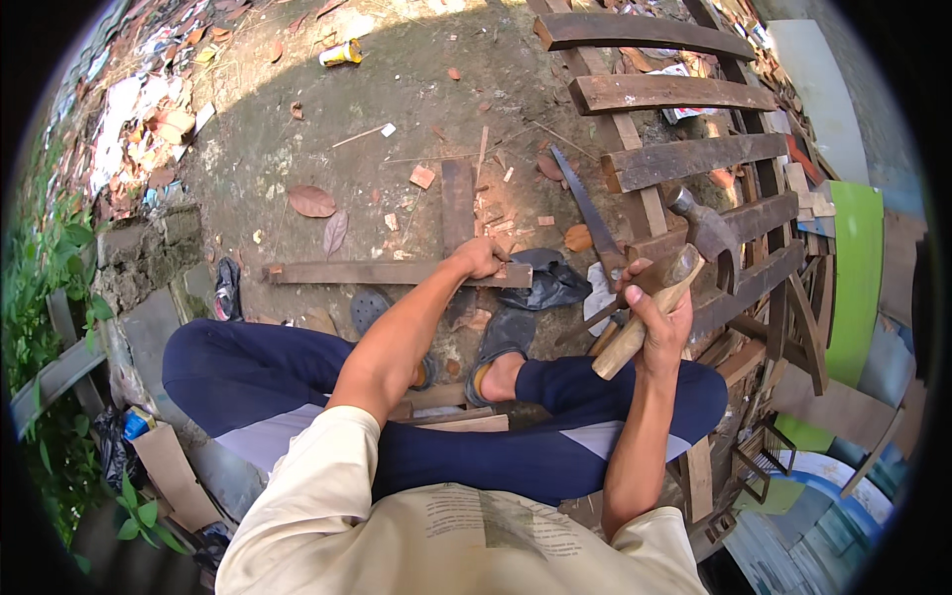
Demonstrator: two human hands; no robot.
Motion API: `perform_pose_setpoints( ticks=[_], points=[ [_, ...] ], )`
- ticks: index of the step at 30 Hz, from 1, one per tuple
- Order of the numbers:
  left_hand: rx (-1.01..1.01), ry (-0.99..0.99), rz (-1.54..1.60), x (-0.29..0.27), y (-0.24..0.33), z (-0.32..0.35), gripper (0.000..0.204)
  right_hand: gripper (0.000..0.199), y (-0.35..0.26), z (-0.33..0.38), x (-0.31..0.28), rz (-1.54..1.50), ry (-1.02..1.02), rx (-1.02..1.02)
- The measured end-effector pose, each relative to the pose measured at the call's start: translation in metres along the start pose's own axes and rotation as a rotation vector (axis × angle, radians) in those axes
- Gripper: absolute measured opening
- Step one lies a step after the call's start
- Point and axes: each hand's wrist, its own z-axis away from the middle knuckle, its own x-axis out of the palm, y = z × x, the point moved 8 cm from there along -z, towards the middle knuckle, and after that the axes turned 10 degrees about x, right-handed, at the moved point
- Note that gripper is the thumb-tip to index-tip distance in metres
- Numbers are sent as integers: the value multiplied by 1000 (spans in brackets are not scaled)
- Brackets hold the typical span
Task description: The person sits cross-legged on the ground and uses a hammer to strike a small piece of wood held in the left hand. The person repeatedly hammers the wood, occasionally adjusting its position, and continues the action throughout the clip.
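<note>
Plank [367,274]: lies crosswise on the ground [387,213], in front of the feet, its left end well out from the left knee, its right end just beside a black plastic bag [555,283].
Second plank [458,203]: runs toward the far side, meeting the first one near its right end; the left forearm covers part of that meeting.
Left hand [480,260]: rests on the crosswise plank near its right end, fingers bent; whether they pinch anything cannot be told.
Right hand [669,322]: wrapped around the wooden handle of a claw hammer [710,236], raised above the right knee.
Rounded wooden end [682,264]: shows against the hammer handle; whether it belongs to another tool is hard to make out.
Room on the left: ground with scattered leaves and wood chips reaches from the planks to a low block wall [149,253].
Limit on the right: a slatted wooden frame [684,94] stands close behind the hammer head, and a saw [589,208] lies between frame and second plank.
Cut off: the green board [855,297] and stacked scraps at far right bend into the dark rim.
Hidden: the left foot, mostly behind the left forearm.
</note>
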Motion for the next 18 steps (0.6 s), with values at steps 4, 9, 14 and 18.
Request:
perform_pose_setpoints(
  ticks=[4, 9, 14, 18],
  points=[
    [-144, 150, 120, -13, -2, 0, 45, 40, 5, -7, -1, 27, 48, 34],
    [-156, 370, 531, -21, -43, -13, 43, 41, 7, -10, 6, 76, -4, 49],
    [-52, -149, -68, -4, 9, -3, 43, 39, 8, -11, 6, 74, 40, 33],
    [-69, -74, 8, 0, -7, 1, 43, 40, 9, -11, 12, 108, -19, 58]
  ],
)
